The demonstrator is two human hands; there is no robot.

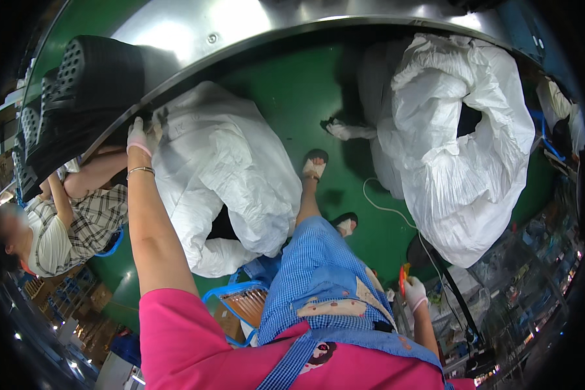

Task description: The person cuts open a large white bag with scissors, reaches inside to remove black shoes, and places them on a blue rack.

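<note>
My left hand (140, 136), in a white glove, reaches to the edge of the metal table (243, 24), beside the upper end of a large white sack (234, 146). Whether its fingers grip the sack or only touch it cannot be made out. The sack stands on the floor with a dark opening in its folds. Low on the right, my right hand (413, 292), also gloved, is closed around a small red and yellow hand tool (404, 279), whose exact kind is unclear.
Black perforated pieces (92, 73) lie on the table at the left. A second white sack (463, 146) stands right on the green floor (292, 87), near a pale cable (387, 208). Behind me is a blue-framed seat (234, 290). Another person (63, 224) sits at the left.
</note>
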